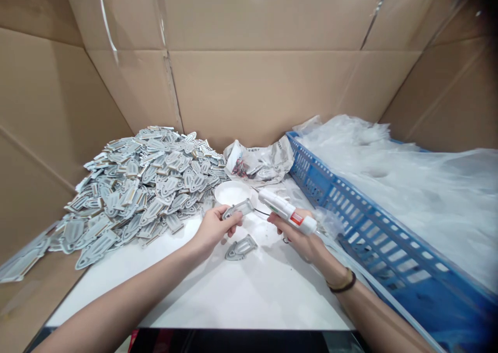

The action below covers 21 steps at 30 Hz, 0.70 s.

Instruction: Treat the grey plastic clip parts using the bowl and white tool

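My left hand [221, 226] pinches a flat grey part [241, 207] with a long slot, holding it above the white table [187, 301]. My right hand [293, 236] is wrapped round a white handheld tool [286, 208] with a red-and-white label; its thin tip points up and left, above and to the right of the held part. A second grey part [241, 247] lies flat on the table just below my left hand. Behind the held part sits a round white dish [232, 192].
A large heap of grey parts [155, 181] covers the left and back left. Crumpled paper [259, 161] holding small items lies at the back. Along the right stands a blue crate [365, 223] with white plastic bags [420, 181]. Cardboard walls [264, 88] surround the table.
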Available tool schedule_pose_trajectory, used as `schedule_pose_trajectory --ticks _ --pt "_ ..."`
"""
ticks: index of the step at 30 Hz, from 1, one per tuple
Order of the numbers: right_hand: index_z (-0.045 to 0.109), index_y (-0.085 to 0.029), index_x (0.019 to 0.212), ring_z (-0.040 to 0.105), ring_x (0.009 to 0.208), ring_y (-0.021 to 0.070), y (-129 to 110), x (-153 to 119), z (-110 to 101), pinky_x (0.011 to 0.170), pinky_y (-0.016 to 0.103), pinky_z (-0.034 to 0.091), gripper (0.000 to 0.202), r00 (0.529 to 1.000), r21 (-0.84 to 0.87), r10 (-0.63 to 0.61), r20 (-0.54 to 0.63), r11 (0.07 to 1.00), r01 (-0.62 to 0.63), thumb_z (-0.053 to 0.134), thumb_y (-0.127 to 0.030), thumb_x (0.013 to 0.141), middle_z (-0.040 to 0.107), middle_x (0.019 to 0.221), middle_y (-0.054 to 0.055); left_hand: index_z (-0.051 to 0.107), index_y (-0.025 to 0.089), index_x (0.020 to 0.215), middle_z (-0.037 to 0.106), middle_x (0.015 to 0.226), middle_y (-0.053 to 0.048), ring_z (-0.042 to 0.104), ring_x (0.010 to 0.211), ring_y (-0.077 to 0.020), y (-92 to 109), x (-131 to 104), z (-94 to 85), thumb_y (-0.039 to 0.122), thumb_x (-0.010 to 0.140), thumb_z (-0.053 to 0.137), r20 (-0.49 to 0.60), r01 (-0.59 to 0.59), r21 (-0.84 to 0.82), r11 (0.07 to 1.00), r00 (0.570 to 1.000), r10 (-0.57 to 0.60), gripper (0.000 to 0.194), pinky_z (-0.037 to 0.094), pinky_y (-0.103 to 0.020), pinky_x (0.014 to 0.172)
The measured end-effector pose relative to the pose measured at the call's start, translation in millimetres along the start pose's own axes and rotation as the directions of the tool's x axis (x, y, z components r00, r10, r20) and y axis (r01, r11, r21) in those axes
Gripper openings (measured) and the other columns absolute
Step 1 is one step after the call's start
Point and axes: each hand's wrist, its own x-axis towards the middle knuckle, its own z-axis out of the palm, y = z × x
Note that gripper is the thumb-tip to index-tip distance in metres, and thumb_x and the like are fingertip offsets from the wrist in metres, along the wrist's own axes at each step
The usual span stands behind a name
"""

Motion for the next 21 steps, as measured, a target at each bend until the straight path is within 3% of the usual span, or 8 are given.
schedule_pose_trajectory --ticks 2,5,9,13,21 --pt "0.065 -0.017 0.071 0.046 0.046 0.0117 -3 -1 -1 0.043 0.025 0.034 0.031 0.998 0.047 0.057 0.018 0.997 -0.058 0.064 -0.046 0.082 0.056 0.053 0.000 0.061 0.013 0.070 0.046 0.051 0.005 0.038 0.047 -0.0063 -1 2 -2.0 0.050 0.068 0.080 -0.058 -0.012 0.014 1.000 0.998 0.012 0.041 0.025 -0.019 0.042" --pt "0.067 -0.017 0.074 0.046 0.044 0.0110 -5 -2 -1 0.042 0.024 0.035 0.028 0.998 0.080 0.054 0.040 0.995 -0.057 0.065 -0.044 0.082 0.057 0.053 0.000 0.064 0.012 0.074 0.054 0.060 0.003 0.041 0.051 -0.0057 0 3 -1.3 0.048 0.065 0.081 -0.114 -0.061 -0.030 0.998 0.992 0.057 0.041 0.032 -0.018 0.046" --pt "0.061 -0.019 0.067 0.045 0.045 0.0114 0 -1 1 0.042 0.024 0.033 0.030 0.994 0.028 -0.087 0.069 0.996 0.085 0.061 -0.042 0.085 0.055 0.051 0.000 0.065 0.014 0.080 0.062 0.071 0.000 0.057 0.065 -0.0124 3 3 1.2 0.050 0.065 0.080 -0.159 -0.102 -0.071 0.992 0.983 0.089 0.041 0.048 -0.022 0.055" --pt "0.046 -0.021 0.058 0.040 0.047 0.0103 7 0 4 0.046 0.025 0.030 0.038 0.966 -0.089 -0.234 0.113 0.965 0.245 0.059 -0.040 0.088 0.046 0.052 -0.003 0.065 0.014 0.080 0.064 0.072 -0.002 0.060 0.066 -0.0136 6 2 1.9 0.045 0.065 0.081 -0.182 -0.102 -0.097 0.990 0.980 0.083 0.038 0.052 -0.023 0.055" --pt "0.041 -0.020 0.061 0.041 0.050 0.0093 -1 -1 5 0.052 0.025 0.030 0.033 0.921 -0.136 -0.309 0.236 0.928 0.346 0.055 -0.031 0.088 0.047 0.055 -0.004 0.060 0.014 0.073 0.066 0.069 -0.002 0.063 0.065 -0.0156 5 2 2.5 0.038 0.056 0.085 -0.194 -0.043 -0.157 0.987 0.981 0.012 0.038 0.058 -0.029 0.056"
